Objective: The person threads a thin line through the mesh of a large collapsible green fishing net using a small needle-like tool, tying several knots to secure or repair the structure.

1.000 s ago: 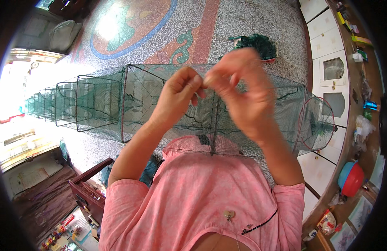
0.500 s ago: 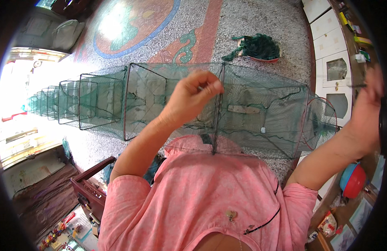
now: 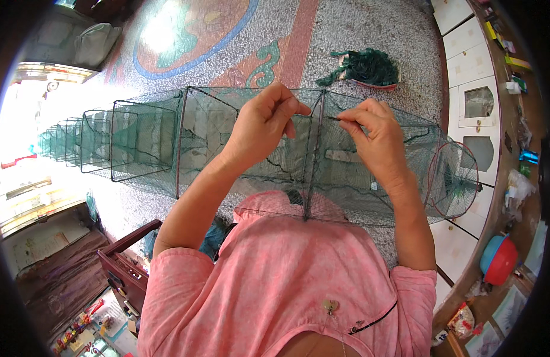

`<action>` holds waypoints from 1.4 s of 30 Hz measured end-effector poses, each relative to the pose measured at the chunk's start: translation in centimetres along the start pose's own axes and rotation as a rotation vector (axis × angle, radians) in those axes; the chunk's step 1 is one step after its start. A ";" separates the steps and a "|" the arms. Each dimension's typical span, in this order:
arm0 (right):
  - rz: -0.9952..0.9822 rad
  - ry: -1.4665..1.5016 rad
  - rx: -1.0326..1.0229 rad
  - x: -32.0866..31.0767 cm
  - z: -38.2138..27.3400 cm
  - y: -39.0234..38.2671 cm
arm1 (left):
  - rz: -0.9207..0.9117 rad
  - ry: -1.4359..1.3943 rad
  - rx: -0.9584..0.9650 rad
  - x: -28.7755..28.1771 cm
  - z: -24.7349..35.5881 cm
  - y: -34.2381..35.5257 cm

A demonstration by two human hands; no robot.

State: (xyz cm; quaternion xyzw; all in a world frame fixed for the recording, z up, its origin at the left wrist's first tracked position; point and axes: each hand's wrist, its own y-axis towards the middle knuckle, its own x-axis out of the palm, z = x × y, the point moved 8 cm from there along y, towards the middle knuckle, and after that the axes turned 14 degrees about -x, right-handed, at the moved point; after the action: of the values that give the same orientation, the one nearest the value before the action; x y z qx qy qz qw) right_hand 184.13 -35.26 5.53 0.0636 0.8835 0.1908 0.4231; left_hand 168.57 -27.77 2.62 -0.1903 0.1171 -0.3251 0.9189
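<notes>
So we've got a pinched left hand (image 3: 262,122) (can't tell on what), right hand (image 3: 379,138) pinching a thin dark piece (image 3: 333,118), both over our green net (image 3: 337,174); a tray (image 3: 377,87) beyond holds green strands (image 3: 370,65).

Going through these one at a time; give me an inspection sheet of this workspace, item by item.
Surface: speckled floor with a coloured inlaid pattern.
Job's things: long green mesh net on dark frames, stretched across in front of the person; thin dark item at the right fingertips, too small to identify.
Clutter: dark green stringy bundle on the floor beyond the net; red bowl among loose items at right.
Hands: left hand curled above the net, contents unclear; right hand pinching the dark item.
Cables: nothing seen.
Surroundings: white cabinets at right; glare at left.
</notes>
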 end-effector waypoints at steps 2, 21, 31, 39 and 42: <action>0.025 0.081 0.018 0.4 0.4 -0.1 | 0.030 0.130 0.067 0.1 0.0 0.0; 0.354 0.393 -0.149 -2.2 -6.0 7.9 | 0.038 -0.167 0.016 -0.4 0.1 0.3; 0.478 0.720 -0.245 -17.8 -1.3 9.5 | 0.072 0.397 0.391 3.4 3.0 -2.0; 0.090 0.211 -0.172 -7.6 -3.5 4.5 | -0.097 -0.302 -0.033 -0.7 1.7 1.5; -0.015 0.146 -0.056 -4.0 -1.7 2.2 | -0.114 -0.210 -0.051 -0.4 2.0 1.9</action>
State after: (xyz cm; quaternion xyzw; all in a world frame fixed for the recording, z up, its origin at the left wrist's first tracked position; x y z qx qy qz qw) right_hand 185.25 -34.80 10.20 0.0314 0.9068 0.2162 0.3606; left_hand 169.96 -25.59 3.67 -0.2530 0.0176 -0.3522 0.9009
